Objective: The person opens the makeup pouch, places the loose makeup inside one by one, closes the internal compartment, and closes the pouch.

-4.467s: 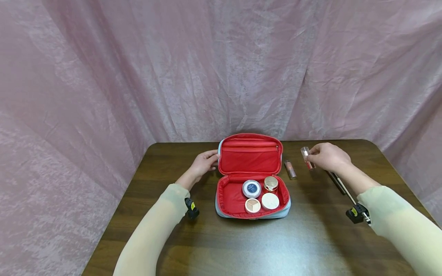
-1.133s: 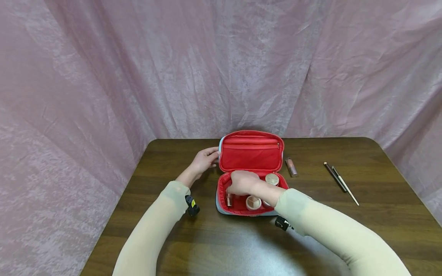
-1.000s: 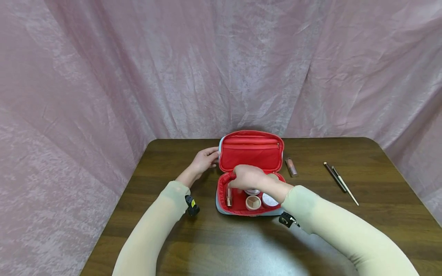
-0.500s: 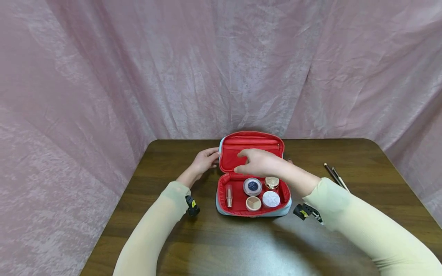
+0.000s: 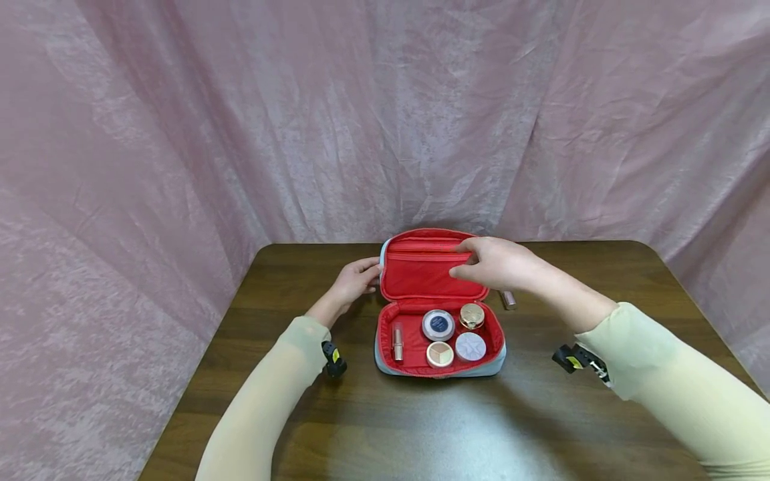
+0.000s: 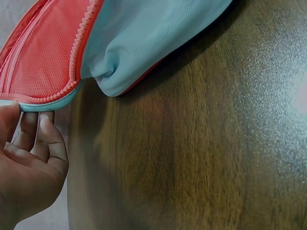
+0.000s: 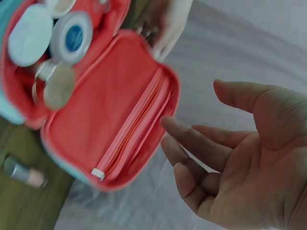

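The pouch (image 5: 504, 361), pale blue outside and red inside, lies unzipped with its lid (image 5: 430, 279) raised. My left hand (image 5: 351, 284) grips the lid's left edge between thumb and fingers, also seen in the left wrist view, where the hand (image 6: 36, 167) is at lower left. Above the lid's right part hovers my right hand (image 5: 502, 264), empty, thumb and fingers apart. Inside the pouch are a blue-centred round case (image 5: 438, 325), a gold-lidded jar (image 5: 472, 315), a white round compact (image 5: 470, 347), a three-coloured pan (image 5: 440, 354) and a clear-capped tube (image 5: 398, 343) at the left.
A small tube (image 5: 508, 300) lies on the wooden table (image 5: 397, 427) just right of the pouch, partly behind my right hand; the right wrist view shows this tube (image 7: 24, 172) whole. Pink curtains (image 5: 325, 133) hang behind the table.
The clear-capped tube went from the table at the right into the pouch's left side, and my right hand let go, rose and moved back rightward. My left hand stays at the lid.
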Action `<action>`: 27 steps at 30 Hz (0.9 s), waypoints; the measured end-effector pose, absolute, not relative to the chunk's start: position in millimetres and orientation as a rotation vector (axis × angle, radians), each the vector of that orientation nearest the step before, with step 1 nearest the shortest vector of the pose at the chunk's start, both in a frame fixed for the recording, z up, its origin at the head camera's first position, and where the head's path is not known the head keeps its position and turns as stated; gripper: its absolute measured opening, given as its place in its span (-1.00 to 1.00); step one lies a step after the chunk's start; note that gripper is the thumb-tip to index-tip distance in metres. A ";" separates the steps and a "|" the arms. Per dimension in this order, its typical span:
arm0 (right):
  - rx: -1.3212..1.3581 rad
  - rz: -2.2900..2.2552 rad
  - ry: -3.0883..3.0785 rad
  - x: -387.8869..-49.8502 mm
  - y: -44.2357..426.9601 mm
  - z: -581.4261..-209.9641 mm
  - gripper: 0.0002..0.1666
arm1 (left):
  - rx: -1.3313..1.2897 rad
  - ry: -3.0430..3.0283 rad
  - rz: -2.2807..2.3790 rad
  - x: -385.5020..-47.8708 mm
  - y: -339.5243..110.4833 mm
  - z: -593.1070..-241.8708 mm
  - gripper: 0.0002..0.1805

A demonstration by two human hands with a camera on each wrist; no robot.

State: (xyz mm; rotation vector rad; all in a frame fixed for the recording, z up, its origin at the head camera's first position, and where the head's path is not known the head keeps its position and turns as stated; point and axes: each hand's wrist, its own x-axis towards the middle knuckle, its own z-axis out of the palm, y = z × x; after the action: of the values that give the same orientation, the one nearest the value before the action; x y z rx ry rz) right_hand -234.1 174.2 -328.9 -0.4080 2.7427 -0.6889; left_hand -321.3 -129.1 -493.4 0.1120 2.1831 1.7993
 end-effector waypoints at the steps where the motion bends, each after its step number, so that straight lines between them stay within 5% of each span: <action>1: -0.393 -0.671 2.756 -235.6 178.7 -329.8 -0.27 | 0.113 2.185 1.799 -321.2 -129.2 -493.6 -0.59; 27: -0.088 -0.552 2.806 -273.2 273.2 -376.3 -0.22 | 0.117 2.192 1.810 -323.5 -131.8 -495.7 -0.57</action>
State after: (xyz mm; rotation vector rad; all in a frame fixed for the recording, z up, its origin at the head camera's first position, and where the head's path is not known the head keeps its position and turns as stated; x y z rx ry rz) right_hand -273.2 273.2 -376.3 -0.0881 2.8062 -0.5524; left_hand -323.5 -131.8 -495.7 0.1170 2.1922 1.8101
